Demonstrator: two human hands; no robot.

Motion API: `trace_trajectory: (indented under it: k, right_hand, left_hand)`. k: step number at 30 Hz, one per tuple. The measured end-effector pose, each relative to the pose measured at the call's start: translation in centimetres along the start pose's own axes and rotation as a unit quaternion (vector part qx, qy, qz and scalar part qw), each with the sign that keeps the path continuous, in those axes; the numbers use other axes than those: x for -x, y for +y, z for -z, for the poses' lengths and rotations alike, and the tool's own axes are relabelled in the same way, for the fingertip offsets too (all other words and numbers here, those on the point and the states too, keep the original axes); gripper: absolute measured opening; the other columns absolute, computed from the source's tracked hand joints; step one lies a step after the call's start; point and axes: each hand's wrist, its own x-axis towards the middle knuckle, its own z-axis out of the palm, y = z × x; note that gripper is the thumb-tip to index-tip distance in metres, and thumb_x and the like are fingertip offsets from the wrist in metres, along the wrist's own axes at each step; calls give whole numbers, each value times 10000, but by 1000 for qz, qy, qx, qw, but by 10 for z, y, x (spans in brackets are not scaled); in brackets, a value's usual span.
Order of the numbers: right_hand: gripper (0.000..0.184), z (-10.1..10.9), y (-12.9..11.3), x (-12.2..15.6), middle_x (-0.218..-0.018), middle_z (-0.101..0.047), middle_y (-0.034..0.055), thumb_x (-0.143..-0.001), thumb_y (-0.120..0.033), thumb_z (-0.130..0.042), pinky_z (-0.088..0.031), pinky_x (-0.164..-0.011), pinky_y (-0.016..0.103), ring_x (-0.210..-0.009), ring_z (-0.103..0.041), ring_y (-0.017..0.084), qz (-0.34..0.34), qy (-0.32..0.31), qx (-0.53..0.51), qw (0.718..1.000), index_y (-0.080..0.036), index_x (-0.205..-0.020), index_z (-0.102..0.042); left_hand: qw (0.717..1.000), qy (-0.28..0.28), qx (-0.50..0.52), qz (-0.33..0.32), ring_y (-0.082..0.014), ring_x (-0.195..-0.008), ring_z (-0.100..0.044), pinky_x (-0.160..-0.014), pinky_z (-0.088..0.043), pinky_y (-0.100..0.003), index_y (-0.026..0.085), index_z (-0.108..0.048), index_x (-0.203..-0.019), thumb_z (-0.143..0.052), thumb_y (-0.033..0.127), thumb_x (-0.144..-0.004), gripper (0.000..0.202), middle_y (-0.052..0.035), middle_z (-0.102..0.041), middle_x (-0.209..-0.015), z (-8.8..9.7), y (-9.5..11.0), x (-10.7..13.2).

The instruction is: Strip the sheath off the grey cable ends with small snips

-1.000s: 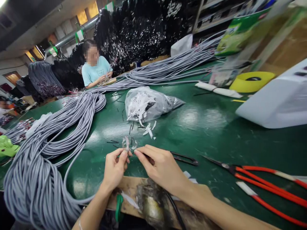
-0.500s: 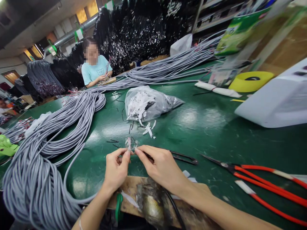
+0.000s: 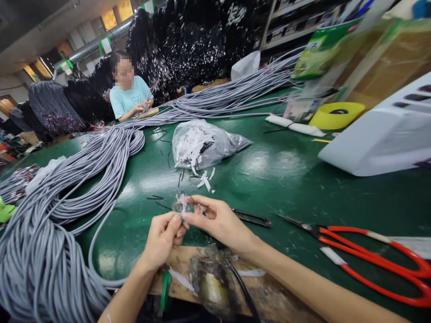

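Note:
My left hand [image 3: 164, 235] is closed, thumb and fingers pinching a thin cable end [image 3: 183, 204] that points up and away from me. Pale, frayed strands stand out from its tip. The thumb of my right hand [image 3: 215, 220] presses at the base of these strands, close to the left thumb. Its index finger curls over the strands from the right, so this hand is pinched on the same cable end. Below the hands lies a wooden board [image 3: 182, 260] bearing a dark, plastic-wrapped lump [image 3: 213, 287] with a black cord.
Grey cables [image 3: 67, 215] pile up on the left and run across the back. Red-handled scissors [image 3: 357, 251] and a black looped tool [image 3: 252, 217] lie right. A clear bag of scraps [image 3: 198, 143] sits ahead. A white casing [image 3: 373, 139] stands right; a co-worker [image 3: 129, 96] sits opposite.
My right hand has turned, its fingers lifting and curling around the frayed strands while the thumb meets the left thumb. My left hand keeps its pinch. The whole view has shifted slightly.

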Motion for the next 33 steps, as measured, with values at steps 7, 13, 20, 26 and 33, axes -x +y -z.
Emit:
trace_trajectory:
  k: [7,13,20,26,33]
  right_hand:
    - [361,0,-2,3,-467,-444,-60,-644,-485,-688,-144,-348,203,-360,-225,25,-61,-60,-100,991,-143,-646,-573]
    - [380,0,-3,3,-455,-444,-57,-632,-486,-693,-114,-323,189,-351,-233,14,-84,-55,-104,989,-135,-600,-550]
    - [304,0,-4,4,-610,-464,-36,-620,-400,-674,-391,-436,201,-487,-401,66,-49,36,-92,994,-143,-761,-592]
    - [178,4,-8,9,-614,-452,-14,-734,-310,-584,-374,-430,215,-503,-418,94,129,53,50,989,-166,-778,-677]
    - [164,3,-3,8,-660,-521,6,-802,-305,-516,-382,-476,210,-544,-467,103,144,86,127,978,-163,-741,-572]
  left_hand:
    - [995,-65,61,43,-5,-350,-129,-333,-94,-163,140,-490,-647,-620,567,-700,449,106,-266,-460,0,-1,2]
    - [996,-31,-81,-5,-27,-411,-261,-390,-186,-181,102,-580,-660,-637,523,-703,426,57,-373,-492,-6,1,4]
    - [996,-18,-85,31,-18,-374,-232,-367,-153,-190,114,-526,-506,-642,588,-642,507,55,-369,-440,-10,-1,1]
    - [999,-3,-38,19,-31,-365,-357,-354,-271,-164,106,-591,-588,-678,498,-663,408,41,-445,-459,-9,-6,-1]
    - [993,120,6,-14,-70,-420,-484,-369,-420,-175,87,-696,-628,-755,368,-587,289,7,-545,-524,-11,-8,-4]
